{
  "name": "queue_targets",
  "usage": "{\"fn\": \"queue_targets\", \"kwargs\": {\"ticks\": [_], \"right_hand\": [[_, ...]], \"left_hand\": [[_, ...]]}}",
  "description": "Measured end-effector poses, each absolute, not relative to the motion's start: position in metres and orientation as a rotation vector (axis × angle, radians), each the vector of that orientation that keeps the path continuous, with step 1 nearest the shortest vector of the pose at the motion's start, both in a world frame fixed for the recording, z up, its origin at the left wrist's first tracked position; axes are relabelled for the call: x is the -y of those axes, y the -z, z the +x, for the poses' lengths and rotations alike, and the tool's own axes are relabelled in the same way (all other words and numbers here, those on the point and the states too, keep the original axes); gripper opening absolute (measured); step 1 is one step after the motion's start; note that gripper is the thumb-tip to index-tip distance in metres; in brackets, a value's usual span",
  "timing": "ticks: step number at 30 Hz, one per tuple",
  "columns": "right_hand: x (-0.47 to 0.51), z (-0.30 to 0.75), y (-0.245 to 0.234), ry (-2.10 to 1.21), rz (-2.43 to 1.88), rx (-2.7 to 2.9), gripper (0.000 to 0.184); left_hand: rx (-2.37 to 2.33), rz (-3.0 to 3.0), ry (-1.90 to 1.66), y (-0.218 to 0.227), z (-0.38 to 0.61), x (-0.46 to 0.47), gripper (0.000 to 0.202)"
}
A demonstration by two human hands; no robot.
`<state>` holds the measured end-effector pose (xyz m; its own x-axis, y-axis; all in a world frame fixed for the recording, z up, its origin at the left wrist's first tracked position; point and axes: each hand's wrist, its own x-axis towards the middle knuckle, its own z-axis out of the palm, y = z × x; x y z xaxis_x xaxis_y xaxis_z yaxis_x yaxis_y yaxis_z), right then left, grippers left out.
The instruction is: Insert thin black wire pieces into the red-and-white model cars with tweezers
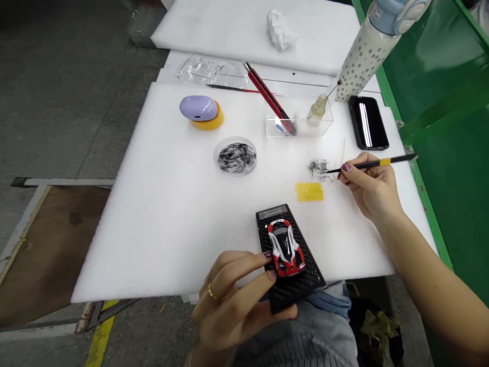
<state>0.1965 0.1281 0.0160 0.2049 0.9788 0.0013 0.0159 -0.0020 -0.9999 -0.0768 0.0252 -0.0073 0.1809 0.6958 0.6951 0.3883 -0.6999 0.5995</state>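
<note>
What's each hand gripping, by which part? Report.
Left hand: black car base, by its near half. Right hand: thin black tool, near its pointed tip.

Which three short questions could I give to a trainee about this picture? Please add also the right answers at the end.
1. Multiple choice: Where does the phone lie in the picture, compared with the clear tray?
a) to its left
b) to its right
c) inside it

2. True or false: The left hand holds the black base on which the toy car sits.

3. Open question: What does the right hand hold, and what is at its tip?

Key:
1. b
2. True
3. A thin black tool with a yellow band; its tip is at the scattered fine black strands.
</note>
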Motion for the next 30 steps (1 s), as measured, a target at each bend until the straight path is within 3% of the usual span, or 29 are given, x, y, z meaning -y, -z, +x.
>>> {"fn": "queue_targets", "kwargs": {"ticks": [8, 30], "right_hand": [[-0.103, 0.197, -0.008, -1.026, -1.276, 1.188, 0.032], [-0.112, 0.186, -0.003, -0.928, -1.38, 1.294, 0.038]], "left_hand": [[-1.029, 2.157, -1.619, 0.01, -0.071, -0.03, 0.034], [-1.044, 2.143, -1.569, 0.02, -0.074, -0.025, 0.034]]}}
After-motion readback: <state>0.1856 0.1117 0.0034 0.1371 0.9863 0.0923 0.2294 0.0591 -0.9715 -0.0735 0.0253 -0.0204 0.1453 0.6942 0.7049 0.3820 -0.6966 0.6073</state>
